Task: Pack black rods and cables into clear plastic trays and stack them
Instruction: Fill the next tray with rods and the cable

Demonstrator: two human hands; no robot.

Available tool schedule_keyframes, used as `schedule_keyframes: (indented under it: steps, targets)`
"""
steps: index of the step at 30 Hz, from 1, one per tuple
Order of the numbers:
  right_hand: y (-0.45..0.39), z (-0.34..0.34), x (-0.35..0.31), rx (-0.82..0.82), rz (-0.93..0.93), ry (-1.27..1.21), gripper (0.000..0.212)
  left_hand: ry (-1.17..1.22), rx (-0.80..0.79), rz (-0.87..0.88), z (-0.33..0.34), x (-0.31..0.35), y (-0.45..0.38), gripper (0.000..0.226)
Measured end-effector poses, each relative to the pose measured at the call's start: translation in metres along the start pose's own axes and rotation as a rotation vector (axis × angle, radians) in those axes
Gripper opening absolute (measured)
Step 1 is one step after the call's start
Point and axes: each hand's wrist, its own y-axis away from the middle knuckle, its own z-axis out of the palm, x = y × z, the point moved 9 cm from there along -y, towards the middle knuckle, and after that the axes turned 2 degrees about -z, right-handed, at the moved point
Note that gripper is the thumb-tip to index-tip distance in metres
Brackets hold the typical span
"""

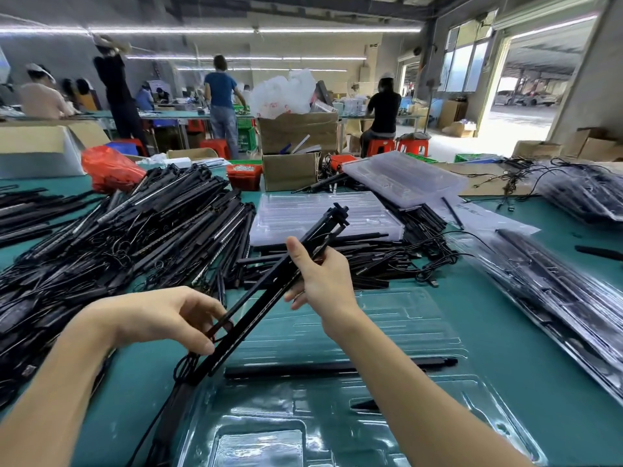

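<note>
Head view shows both hands working a bundle of long black plastic rods [269, 291] held slantwise above the clear moulded plastic tray [337, 416] lying on the green table [505, 298]. The right hand [323, 278] grips the bundle at mid-length, thumb up along the near side and fingers curled behind. The left hand [175, 315] pinches the lower end, where a coiled thin black cable [188, 364] hangs. One black rod [337, 367] already lies across a channel of the tray.

Judgement: the step is seating this bundle. To do it well, level the rods with the tray's long channels first, then lower both ends together. The cable coil should be tucked into a pocket, not trapped under a rod. Unpacked black rods [118, 237] lie heaped at left; empty clear trays [320, 214] are stacked beyond.
</note>
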Motion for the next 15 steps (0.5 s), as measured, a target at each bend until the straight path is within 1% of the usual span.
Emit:
schedule_keyframes:
  steps: [3, 5, 7, 9, 12, 13, 14, 15]
  targets:
    - [-0.001, -0.004, 0.0, 0.021, -0.019, -0.036, 0.047, -0.091, 0.023, -0.042, -0.004, -0.006, 0.003, 0.032]
    - [0.0, -0.004, 0.001, 0.022, -0.015, -0.066, 0.044, -0.117, 0.031, -0.054, -0.006, -0.009, 0.005, 0.039]
    - [0.001, -0.003, 0.002, 0.026, -0.01, -0.081, 0.042, -0.065, 0.037, -0.056, -0.01, -0.013, 0.007, 0.049]
    - [0.002, -0.004, 0.004, 0.044, 0.002, -0.082, 0.04, -0.066, 0.072, -0.053, -0.016, -0.014, 0.006, 0.061]
    - [0.001, -0.005, 0.008, 0.06, 0.062, -0.085, 0.037, -0.043, 0.167, -0.089, -0.027, -0.026, 0.002, 0.095]
    - [0.001, -0.003, 0.008, 0.048, 0.081, -0.09, 0.035, -0.035, 0.185, -0.09, -0.029, -0.029, 0.002, 0.097]
    - [0.001, -0.001, 0.007, 0.026, 0.084, -0.091, 0.033, -0.044, 0.202, -0.069, -0.031, -0.03, 0.001, 0.092]
    - [0.0, 0.001, 0.003, -0.001, 0.069, -0.097, 0.031, -0.052, 0.214, -0.028, -0.032, -0.03, 0.001, 0.082]
